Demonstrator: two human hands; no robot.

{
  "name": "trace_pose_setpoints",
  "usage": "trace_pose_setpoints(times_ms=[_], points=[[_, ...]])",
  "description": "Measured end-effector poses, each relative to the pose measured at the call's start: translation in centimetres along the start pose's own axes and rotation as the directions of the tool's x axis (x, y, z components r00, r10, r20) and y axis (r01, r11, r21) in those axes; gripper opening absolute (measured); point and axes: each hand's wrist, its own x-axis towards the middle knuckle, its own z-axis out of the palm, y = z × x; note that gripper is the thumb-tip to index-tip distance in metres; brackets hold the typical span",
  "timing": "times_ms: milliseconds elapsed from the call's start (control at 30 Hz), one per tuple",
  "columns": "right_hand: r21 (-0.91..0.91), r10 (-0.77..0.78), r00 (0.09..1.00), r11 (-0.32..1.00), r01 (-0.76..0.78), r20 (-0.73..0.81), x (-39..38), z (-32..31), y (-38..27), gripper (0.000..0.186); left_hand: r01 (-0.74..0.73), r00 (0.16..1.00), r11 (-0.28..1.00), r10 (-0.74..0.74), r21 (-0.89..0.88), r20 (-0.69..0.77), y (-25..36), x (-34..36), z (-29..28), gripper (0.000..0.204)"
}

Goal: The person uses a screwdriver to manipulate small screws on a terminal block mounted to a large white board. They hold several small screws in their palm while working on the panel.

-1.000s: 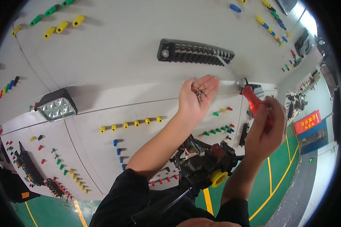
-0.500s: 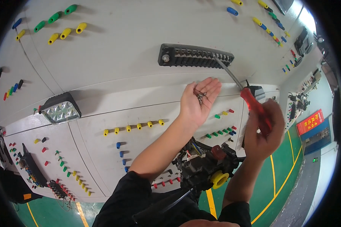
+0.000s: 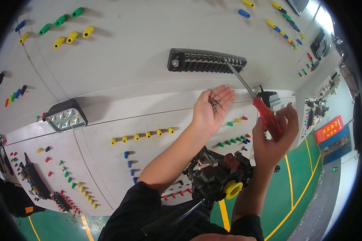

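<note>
My left hand [image 3: 214, 108] is palm up and slightly cupped, with a small pile of screws [image 3: 214, 105] lying in it. In my right hand [image 3: 275, 140] is a screwdriver with a red see-through handle [image 3: 268, 119]; thumb and fingers are round the handle's rear end. Its metal shaft slants up and left to a black terminal block [image 3: 205, 60] on the pale panel. The tip meets the block right of its middle, among a row of screw positions. A larger bolt [image 3: 175, 63] sits at the block's left end.
Coloured sockets stud the panel [image 3: 120, 76], yellow ones [image 3: 148, 134] below my left forearm among them. An LED work lamp [image 3: 66, 116] juts out at left. Beneath my hands is a black switch assembly with a yellow ring [image 3: 232, 190]. Green floor [image 3: 281, 201] lies at right.
My right hand's fingers have shifted and loosened round the handle, showing more of it. The screwdriver tip stays on the terminal block. My left hand is nearly still.
</note>
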Motion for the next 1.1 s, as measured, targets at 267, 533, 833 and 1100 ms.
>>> trace_pose_setpoints(times_ms=[267,533,833,1100], points=[[-0.007,0.098,0.964,0.995,-0.1,0.245,-0.7,-0.9,0.8,0.057,-0.014,1.0,1.0,0.014,-0.004,0.02,0.3,-0.2,-0.1,0.039],[0.234,-0.012,0.989,0.972,-0.023,0.15,-1.0,-1.2,1.6,0.052,-0.013,0.999,1.0,0.014,-0.021,0.039,0.2,-0.1,-0.2,0.039],[-0.001,-0.22,0.961,0.975,0.223,0.17,-0.2,-0.8,0.7,0.04,0.002,1.0,0.999,-0.001,-0.047,0.03,0.3,-0.1,0.0,0.04],[-0.054,0.322,0.913,0.946,-0.319,0.249,-0.7,-1.7,-0.2,0.044,0.0,1.0,0.999,0.0,-0.046,-0.003,0.4,-0.4,0.4,0.04]])
